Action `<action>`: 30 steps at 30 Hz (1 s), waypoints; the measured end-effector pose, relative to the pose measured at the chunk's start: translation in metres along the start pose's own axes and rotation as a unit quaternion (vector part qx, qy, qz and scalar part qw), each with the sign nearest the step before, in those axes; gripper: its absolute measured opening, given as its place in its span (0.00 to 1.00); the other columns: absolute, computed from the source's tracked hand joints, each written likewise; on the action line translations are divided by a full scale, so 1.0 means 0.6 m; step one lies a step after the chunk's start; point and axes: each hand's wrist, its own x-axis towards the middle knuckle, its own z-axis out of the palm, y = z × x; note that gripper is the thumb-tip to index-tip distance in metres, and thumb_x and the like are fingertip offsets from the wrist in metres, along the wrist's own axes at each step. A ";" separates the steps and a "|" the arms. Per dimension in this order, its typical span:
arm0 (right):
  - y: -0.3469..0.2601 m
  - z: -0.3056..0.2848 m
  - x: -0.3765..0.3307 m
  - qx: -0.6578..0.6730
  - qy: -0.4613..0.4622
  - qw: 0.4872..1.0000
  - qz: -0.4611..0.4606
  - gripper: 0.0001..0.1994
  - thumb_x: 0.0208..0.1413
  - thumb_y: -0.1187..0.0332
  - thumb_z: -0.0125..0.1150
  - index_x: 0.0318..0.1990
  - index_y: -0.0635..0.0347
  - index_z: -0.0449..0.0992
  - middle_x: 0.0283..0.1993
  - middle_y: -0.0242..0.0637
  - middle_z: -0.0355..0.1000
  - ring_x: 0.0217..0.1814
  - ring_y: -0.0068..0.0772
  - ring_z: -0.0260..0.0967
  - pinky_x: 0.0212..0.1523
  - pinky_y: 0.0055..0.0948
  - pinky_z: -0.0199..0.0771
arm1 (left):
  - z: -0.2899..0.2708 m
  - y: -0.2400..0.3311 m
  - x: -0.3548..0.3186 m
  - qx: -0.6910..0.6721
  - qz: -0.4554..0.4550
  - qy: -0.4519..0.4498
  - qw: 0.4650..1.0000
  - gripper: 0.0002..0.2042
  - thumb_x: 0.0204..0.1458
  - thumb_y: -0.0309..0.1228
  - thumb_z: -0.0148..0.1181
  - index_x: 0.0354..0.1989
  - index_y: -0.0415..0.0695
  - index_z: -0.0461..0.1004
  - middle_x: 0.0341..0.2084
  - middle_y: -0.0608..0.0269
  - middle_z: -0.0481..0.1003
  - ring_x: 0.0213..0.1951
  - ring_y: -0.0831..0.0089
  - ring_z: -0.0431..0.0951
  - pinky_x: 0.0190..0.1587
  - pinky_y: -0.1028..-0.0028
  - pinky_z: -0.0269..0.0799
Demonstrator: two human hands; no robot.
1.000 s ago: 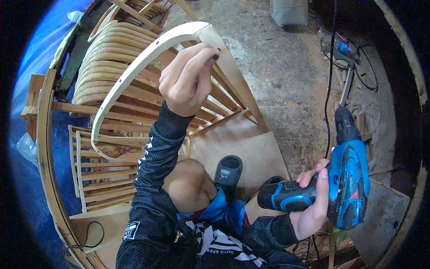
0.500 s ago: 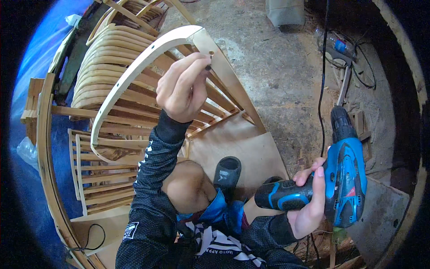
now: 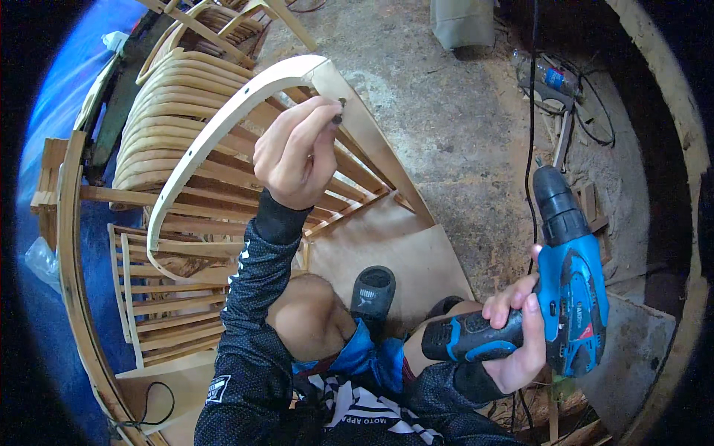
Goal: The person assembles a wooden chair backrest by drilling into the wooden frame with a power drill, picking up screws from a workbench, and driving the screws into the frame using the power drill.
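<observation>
Between the fingertips of my left hand [image 3: 297,152] is a small dark screw [image 3: 338,117], pinched at the edge of a slatted wooden frame [image 3: 363,123]. One end of the screw is at or very close to a hole in the frame's flat straight rail; I cannot tell whether it has entered. The frame has a curved pale rail with several dark holes along it. My right hand [image 3: 520,338] is wrapped round the grip of a blue and black cordless drill [image 3: 576,297], held off to the right with its chuck pointing away and a bit in it.
Curved wooden pieces [image 3: 160,126] are stacked at the left, above another slatted panel [image 3: 171,305]. A black cable [image 3: 532,149] hangs down right of the frame. A plastic bottle [image 3: 554,78] and wood scraps lie on the dusty floor. My sandalled foot [image 3: 372,293] rests on a pale board.
My left hand has brought the screw up to the hole, which showed bare before. The drill has tilted slightly in my right hand, and the whole view has shifted a little.
</observation>
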 end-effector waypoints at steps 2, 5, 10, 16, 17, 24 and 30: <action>0.000 -0.008 -0.001 0.058 -0.012 0.998 0.006 0.28 0.52 0.73 0.49 0.60 0.72 0.48 0.31 0.35 0.61 0.22 0.26 0.63 0.28 0.28 0.67 | 0.000 0.002 -0.001 -0.002 -0.011 -0.002 1.000 0.12 0.36 0.12 0.56 0.32 0.36 0.73 0.27 0.53 0.75 0.28 0.64 0.77 0.31 0.73 0.74; 0.000 -0.008 -0.006 0.067 -0.013 0.998 0.007 0.29 0.52 0.74 0.48 0.60 0.73 0.47 0.32 0.37 0.61 0.21 0.26 0.63 0.26 0.27 0.67 | 0.000 -0.007 -0.002 -0.003 0.009 0.016 1.000 0.13 0.36 0.12 0.57 0.32 0.36 0.73 0.27 0.54 0.76 0.29 0.64 0.78 0.30 0.73 0.74; -0.002 -0.004 -0.011 0.011 -0.024 0.999 0.025 0.30 0.51 0.75 0.48 0.61 0.72 0.46 0.34 0.38 0.61 0.22 0.26 0.63 0.28 0.28 0.68 | 0.010 -0.009 -0.002 -0.013 0.007 0.020 1.000 0.13 0.34 0.12 0.58 0.32 0.37 0.73 0.27 0.55 0.75 0.28 0.65 0.77 0.30 0.73 0.74; 0.002 0.032 -0.019 -0.056 -0.016 0.996 0.069 0.28 0.50 0.75 0.45 0.60 0.72 0.48 0.35 0.37 0.60 0.22 0.22 0.60 0.27 0.23 0.66 | 0.014 -0.019 -0.008 -0.011 0.041 0.012 0.999 0.14 0.32 0.14 0.62 0.31 0.39 0.74 0.28 0.57 0.75 0.27 0.67 0.77 0.27 0.75 0.73; 0.002 0.035 -0.022 -0.065 -0.017 0.994 0.082 0.28 0.50 0.75 0.46 0.60 0.72 0.48 0.35 0.37 0.60 0.22 0.22 0.60 0.27 0.23 0.66 | 0.014 -0.018 -0.010 -0.008 0.029 0.014 0.999 0.14 0.32 0.14 0.63 0.32 0.39 0.75 0.28 0.58 0.74 0.26 0.68 0.76 0.26 0.75 0.73; 0.001 0.030 -0.026 -0.086 -0.045 0.991 0.094 0.15 0.49 0.74 0.52 0.44 0.68 0.61 0.33 0.40 0.64 0.25 0.24 0.63 0.28 0.23 0.64 | 0.019 -0.010 -0.012 0.016 0.016 0.021 1.000 0.15 0.32 0.17 0.66 0.33 0.41 0.76 0.25 0.61 0.71 0.24 0.71 0.74 0.23 0.76 0.70; -0.008 0.047 -0.023 -0.186 -0.155 0.960 0.139 0.17 0.45 0.71 0.52 0.41 0.73 0.61 0.26 0.41 0.65 0.23 0.26 0.63 0.28 0.23 0.64 | 0.015 -0.008 -0.022 -0.013 -0.020 0.025 0.999 0.13 0.36 0.12 0.60 0.33 0.39 0.75 0.26 0.58 0.72 0.25 0.71 0.72 0.25 0.77 0.69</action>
